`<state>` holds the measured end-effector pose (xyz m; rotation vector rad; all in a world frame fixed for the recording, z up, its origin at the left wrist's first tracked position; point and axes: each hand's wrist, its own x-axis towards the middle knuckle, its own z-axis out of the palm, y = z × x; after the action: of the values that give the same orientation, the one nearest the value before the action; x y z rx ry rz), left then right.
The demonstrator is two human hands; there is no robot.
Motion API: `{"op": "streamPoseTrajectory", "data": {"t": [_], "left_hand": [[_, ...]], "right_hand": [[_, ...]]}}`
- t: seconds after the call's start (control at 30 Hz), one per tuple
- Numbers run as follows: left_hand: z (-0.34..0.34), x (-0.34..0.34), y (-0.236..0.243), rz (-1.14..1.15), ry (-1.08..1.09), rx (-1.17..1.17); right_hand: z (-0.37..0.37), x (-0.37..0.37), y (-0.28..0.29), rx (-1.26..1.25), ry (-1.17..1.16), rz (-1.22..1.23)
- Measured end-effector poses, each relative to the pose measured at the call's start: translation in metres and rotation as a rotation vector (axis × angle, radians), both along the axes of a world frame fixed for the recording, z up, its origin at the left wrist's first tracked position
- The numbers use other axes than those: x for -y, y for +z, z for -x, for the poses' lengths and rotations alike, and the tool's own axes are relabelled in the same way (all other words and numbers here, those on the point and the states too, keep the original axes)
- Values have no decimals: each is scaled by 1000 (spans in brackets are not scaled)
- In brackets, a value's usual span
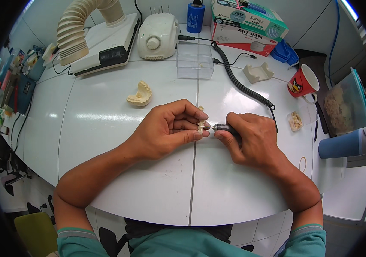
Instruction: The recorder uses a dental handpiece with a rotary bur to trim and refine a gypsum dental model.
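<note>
My left hand (168,126) pinches a small cream dental piece (201,127) between thumb and fingers, above the white table. Wrapped in my right hand (253,137) is a dark rotary handpiece (225,128), its thin metal bit pointing left at the piece. The tip meets the piece or lies right beside it; I cannot tell which. A black coiled cord (247,91) runs from near the right hand back toward a white control box (158,37) with a round knob. Beyond my left hand lies a cream dental arch model (140,94).
At the back left stands a dust extractor (101,47) with a ribbed hose. A clear plastic box (195,62), a blue bottle (195,18) and face mask boxes (247,28) stand behind. Rightward are a red mug (302,81), a small clear container (295,121) and a blue tumbler (341,144).
</note>
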<state>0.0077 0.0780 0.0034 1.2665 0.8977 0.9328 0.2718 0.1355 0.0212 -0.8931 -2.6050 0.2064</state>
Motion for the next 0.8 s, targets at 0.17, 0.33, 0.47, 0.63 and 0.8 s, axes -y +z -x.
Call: {"op": "streamPoseTrajectory", "data": {"t": [0.17, 0.33, 0.47, 0.63, 0.8], "left_hand": [[0, 0, 1, 24, 6, 17], [0, 0, 1, 26, 4, 10], [0, 0, 0, -12, 7, -6], [0, 0, 1, 4, 0, -1], [1, 0, 1, 8, -6, 8]], "right_hand": [[0, 0, -2, 1, -20, -4], [0, 1, -1, 11, -15, -4], [1, 0, 0, 12, -8, -15], [1, 0, 1, 22, -11, -8], [0, 1, 0, 17, -16, -8]]}}
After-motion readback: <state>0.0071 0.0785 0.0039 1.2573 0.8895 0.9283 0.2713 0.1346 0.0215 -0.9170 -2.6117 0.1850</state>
